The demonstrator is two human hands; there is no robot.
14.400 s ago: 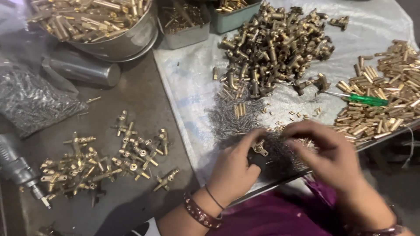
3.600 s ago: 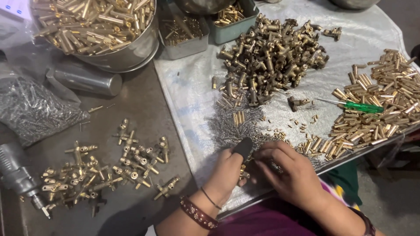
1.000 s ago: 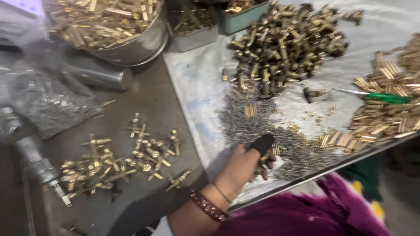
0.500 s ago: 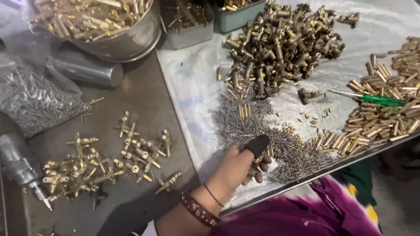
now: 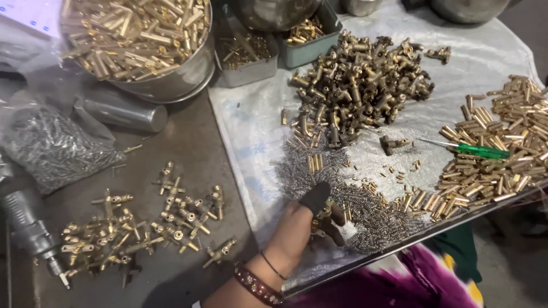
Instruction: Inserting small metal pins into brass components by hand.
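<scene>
Head view: low in the frame, just right of centre, the left hand [image 5: 297,234] reaches up from the bottom edge with a dark cap on its thumb tip. Its grip is clenched around a small brass fitting [image 5: 326,219], pinched between thumb and curled fingers at the near edge of the white sheet [image 5: 251,131] that covers the right part of the counter [image 5: 188,154]. The right hand is not in view.

The fitting is a short brass body with stubby side arms, dull gold in colour; part of it is hidden by the fingers. It looks rigid, dense for its size and smooth, so it may slip in a loose pinch. The side arms and the barrel seem the best places to take hold.

Directly around the hand lies a scatter of thin steel springs [image 5: 371,214]; these look light and springy and tangle easily. Higher, in the centre right, sits a heap of similar brass fittings [image 5: 359,85]. At the right edge lie brass tubes [image 5: 496,142] with a green-handled screwdriver [image 5: 474,149] beside them. On the bare counter at lower left, assembled fittings [image 5: 148,228] are spread out. At upper left stands a steel bowl [image 5: 182,77] of brass parts.
</scene>
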